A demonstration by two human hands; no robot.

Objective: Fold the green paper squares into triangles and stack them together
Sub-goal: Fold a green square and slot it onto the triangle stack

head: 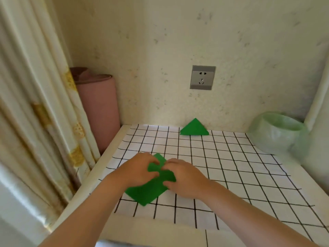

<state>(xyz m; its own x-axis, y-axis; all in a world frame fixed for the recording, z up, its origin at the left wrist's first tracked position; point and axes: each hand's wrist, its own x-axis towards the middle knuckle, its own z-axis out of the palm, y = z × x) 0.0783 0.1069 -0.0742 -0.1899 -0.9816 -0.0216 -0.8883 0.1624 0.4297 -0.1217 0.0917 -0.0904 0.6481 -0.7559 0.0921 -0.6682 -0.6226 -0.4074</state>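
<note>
So, the green paper square (147, 190) lies front-left on the checked table cover (231, 175), with its far corner poking up between the two hands. The left hand (138, 168) has its fingers curled onto the upper part. The right hand (185, 177) seems to pinch the edge right beside it, but it's blurry, so the exact hold is hard to read. A folded green triangle (194, 129) sits at the back by the wall, below a socket (202, 77). There's a bag-lined bin (277, 134) back right, and a pink roll (99, 107) and curtain (35, 104) on the left.
</note>
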